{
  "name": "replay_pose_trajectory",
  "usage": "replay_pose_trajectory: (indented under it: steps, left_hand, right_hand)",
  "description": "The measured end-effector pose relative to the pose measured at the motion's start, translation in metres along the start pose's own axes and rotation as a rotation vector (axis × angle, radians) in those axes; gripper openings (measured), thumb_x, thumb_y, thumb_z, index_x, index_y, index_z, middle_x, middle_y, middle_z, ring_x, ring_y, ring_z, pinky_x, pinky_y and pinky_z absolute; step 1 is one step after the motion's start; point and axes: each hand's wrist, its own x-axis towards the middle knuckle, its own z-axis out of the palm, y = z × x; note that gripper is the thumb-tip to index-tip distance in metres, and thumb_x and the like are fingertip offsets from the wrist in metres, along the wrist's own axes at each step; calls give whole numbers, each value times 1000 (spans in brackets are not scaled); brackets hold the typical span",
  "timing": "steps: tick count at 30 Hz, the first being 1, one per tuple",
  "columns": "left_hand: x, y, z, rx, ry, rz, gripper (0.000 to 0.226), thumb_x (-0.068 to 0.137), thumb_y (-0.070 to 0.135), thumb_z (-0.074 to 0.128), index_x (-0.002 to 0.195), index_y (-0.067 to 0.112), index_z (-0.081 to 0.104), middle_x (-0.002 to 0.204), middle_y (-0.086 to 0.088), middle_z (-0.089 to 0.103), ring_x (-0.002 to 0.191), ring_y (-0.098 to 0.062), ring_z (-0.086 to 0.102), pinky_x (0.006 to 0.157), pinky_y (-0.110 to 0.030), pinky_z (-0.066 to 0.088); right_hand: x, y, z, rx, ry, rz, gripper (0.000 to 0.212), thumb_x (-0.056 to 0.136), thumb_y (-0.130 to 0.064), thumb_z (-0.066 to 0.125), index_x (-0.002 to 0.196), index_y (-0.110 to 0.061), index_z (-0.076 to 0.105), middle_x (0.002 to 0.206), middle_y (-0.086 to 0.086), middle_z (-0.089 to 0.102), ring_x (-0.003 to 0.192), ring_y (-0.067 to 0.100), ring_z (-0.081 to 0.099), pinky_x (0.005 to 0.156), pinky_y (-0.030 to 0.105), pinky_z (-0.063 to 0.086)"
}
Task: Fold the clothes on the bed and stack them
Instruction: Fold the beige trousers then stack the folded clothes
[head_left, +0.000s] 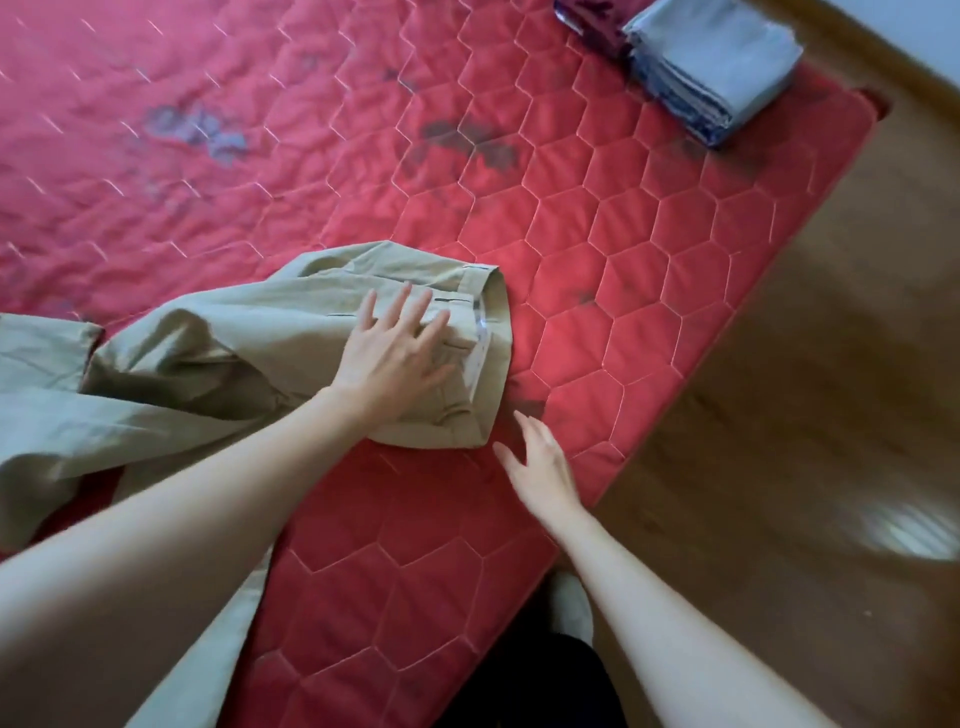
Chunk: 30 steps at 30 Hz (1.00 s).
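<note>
A pair of khaki trousers lies crumpled across the red quilted bed, its waistband end pointing right and its legs trailing off to the left. My left hand rests flat on the waistband area with fingers spread, pressing the cloth down. My right hand hovers open just right of and below the waistband corner, over bare quilt, holding nothing. A stack of folded clothes, grey-blue on top, sits at the far right corner of the bed.
A dark red folded item lies beside the stack at the top edge. The bed's edge runs diagonally on the right, with brown wooden floor beyond it. A foot in a white slipper shows at the bottom.
</note>
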Motion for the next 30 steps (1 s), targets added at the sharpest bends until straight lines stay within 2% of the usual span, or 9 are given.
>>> replay_pose_trajectory:
  steps: [5,9,13,15,18,21,25,27,30]
  left_hand:
    - [58,-9,2,-109,-63,-74,45,101,43,25,125,26,59,131,0,55,127,-21,44,107,-47,27]
    - [110,-22,9,-108,-312,-16,44,103,33,30,145,24,36,152,-7,32,140,-26,28,111,-49,25]
    - [152,-26,23,-98,-372,-4,52,102,36,37,150,21,26,156,-9,24,144,-27,19,113,-55,23]
    - [170,-26,32,-69,-362,28,63,98,43,46,152,23,22,158,-5,22,145,-27,17,113,-55,22]
    - [192,-15,45,-61,-316,66,61,88,48,58,143,28,39,145,-3,42,137,-28,33,108,-50,30]
    - [212,-4,54,-48,-256,79,53,80,47,69,125,24,55,119,-6,55,114,-30,52,88,-42,43]
    - [232,5,50,10,-249,69,30,76,39,77,101,25,68,104,-2,66,97,-27,62,64,-30,40]
    - [239,2,40,-4,-163,23,16,80,30,73,93,22,70,99,-6,69,91,-29,64,63,-29,38]
    - [241,-25,8,-101,11,-116,18,80,29,69,92,17,71,94,-12,67,89,-34,64,64,-31,38]
  right_hand:
    - [15,-14,8,84,15,-19,50,96,-38,52,142,-21,43,141,1,46,130,20,44,105,36,38]
    - [19,-25,23,161,21,5,41,92,-44,55,128,-24,54,127,-3,46,115,17,49,91,29,42]
    - [21,-29,41,64,102,43,40,90,-41,59,125,-25,52,119,-3,40,109,15,46,85,28,47]
    - [28,-29,47,28,142,66,39,89,-35,63,124,-22,52,119,-3,42,109,15,45,87,27,47]
    - [37,-35,50,77,141,77,30,85,-29,66,113,-20,59,108,-2,56,102,18,50,88,35,46]
    - [37,-39,46,217,63,55,23,82,-29,70,105,-22,68,87,-6,57,95,18,53,86,36,46]
    - [31,-22,11,240,89,-144,13,75,-21,76,88,-22,74,69,-24,49,83,7,47,77,29,40]
    - [32,-10,-24,169,131,-253,10,71,-14,79,79,-18,74,69,-18,60,80,12,51,73,36,44]
    - [43,11,-81,58,250,-413,11,64,-2,76,69,-11,73,72,-6,69,76,25,58,66,46,51]
